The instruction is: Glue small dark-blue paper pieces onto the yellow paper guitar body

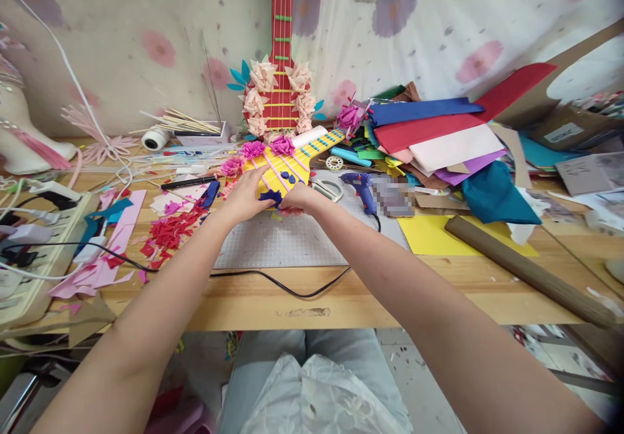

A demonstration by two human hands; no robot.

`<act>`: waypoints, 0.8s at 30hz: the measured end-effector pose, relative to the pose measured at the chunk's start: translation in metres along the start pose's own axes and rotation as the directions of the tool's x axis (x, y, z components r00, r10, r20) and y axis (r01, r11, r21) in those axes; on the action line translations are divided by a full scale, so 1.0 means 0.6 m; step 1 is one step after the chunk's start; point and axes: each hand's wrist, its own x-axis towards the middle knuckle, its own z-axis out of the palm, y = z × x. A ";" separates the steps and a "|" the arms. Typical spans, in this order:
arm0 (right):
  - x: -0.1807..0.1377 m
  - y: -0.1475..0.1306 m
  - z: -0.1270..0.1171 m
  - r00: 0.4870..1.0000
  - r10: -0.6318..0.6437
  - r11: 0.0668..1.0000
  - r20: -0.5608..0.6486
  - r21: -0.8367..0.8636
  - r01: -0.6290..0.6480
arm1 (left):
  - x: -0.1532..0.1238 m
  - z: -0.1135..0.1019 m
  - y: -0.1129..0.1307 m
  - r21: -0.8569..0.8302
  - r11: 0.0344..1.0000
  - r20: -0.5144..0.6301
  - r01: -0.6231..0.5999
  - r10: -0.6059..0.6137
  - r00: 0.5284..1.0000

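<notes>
Both my hands are at the lower end of a yellow craft guitar (277, 173), whose neck with blue frets points up and to the right. My left hand (246, 193) grips its left edge, the thumb lying by a dark blue paper piece (271, 195). At the lower right edge, my right hand (298, 196) is closed on the guitar, its fingertips partly hidden. Magenta paper flowers (253, 149) sit along the upper left of the body, with pink strips and small blue petals on its face. Beneath lies a grey cutting mat (287, 245).
Behind stands a red craft guitar (281, 106) with peach flowers. To the right are a blue glue gun (363, 190), scissors (327, 190), stacked coloured paper (439, 128) and a brown roll (526, 268). Red scraps (175, 232) and a power strip (53, 252) lie left; a black cord (292, 293) crosses the front.
</notes>
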 end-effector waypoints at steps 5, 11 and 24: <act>-0.018 -0.015 0.004 0.995 0.038 0.996 -0.093 -0.074 -0.045 | 0.000 0.004 -0.004 -0.007 1.000 -0.021 -0.009 0.009 1.000; -0.059 -0.027 -0.009 1.000 0.010 0.999 0.010 0.040 -0.010 | -0.008 0.004 -0.009 0.048 0.994 0.029 -0.103 0.101 0.994; -0.067 -0.016 -0.019 1.000 -0.003 0.981 0.022 0.196 -0.002 | -0.012 0.022 0.010 0.228 0.971 0.018 -0.067 0.064 0.998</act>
